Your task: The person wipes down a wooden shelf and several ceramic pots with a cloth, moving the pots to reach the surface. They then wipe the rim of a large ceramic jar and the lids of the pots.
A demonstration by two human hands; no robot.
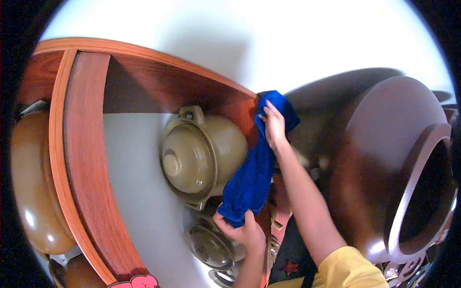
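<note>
Cloth spans shelf end beside pot, L hand pinching btm, R hand on top, grip unclear; prob. positioning it, next move calls for control at both ends.

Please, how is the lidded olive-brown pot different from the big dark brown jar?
The olive-brown pot is covered by its lid; the dark brown jar shows an open mouth. The pot has side handles, while none can be seen on the jar. The pot sits inside the wooden shelf unit, the jar outside it. Both are rounded and somewhat shiny.
</note>
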